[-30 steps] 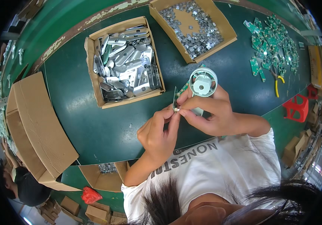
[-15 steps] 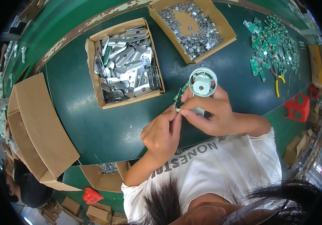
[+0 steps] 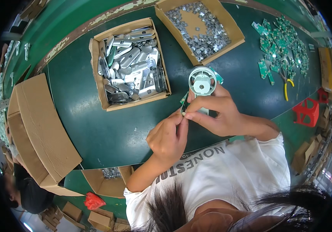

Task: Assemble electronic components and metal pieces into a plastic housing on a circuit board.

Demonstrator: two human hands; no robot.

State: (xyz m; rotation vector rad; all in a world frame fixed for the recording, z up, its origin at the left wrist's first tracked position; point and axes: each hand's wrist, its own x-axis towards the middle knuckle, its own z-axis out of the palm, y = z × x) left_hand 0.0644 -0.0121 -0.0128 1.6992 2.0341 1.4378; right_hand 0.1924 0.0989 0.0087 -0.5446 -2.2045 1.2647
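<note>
Clock dirs from my fingertips. My L hand comes up from approx 7 o'clock, pinched narrow: thumb + index tips on the lower end of a thin circuit bd, right by a small white connector. Bd stands up on edge, pointing approx 12. My R hand comes in from 4, thumb + index tips also narrow at that connector; can't tell which hand's tips actually grip it. R hand's other fingers go behind a pale round housing, open ring end up, at 1 o'clock, & hold it.

All this is over the dk green table. At 10: cardbd box full of shiny metal plates. At 12: shallow cardbd tray w/ lots of small metal bits. At 2: heap of green PCBs, yellow-handled pliers touching its near edge. At 9: big open carton. At 3, off the table: red stool.
</note>
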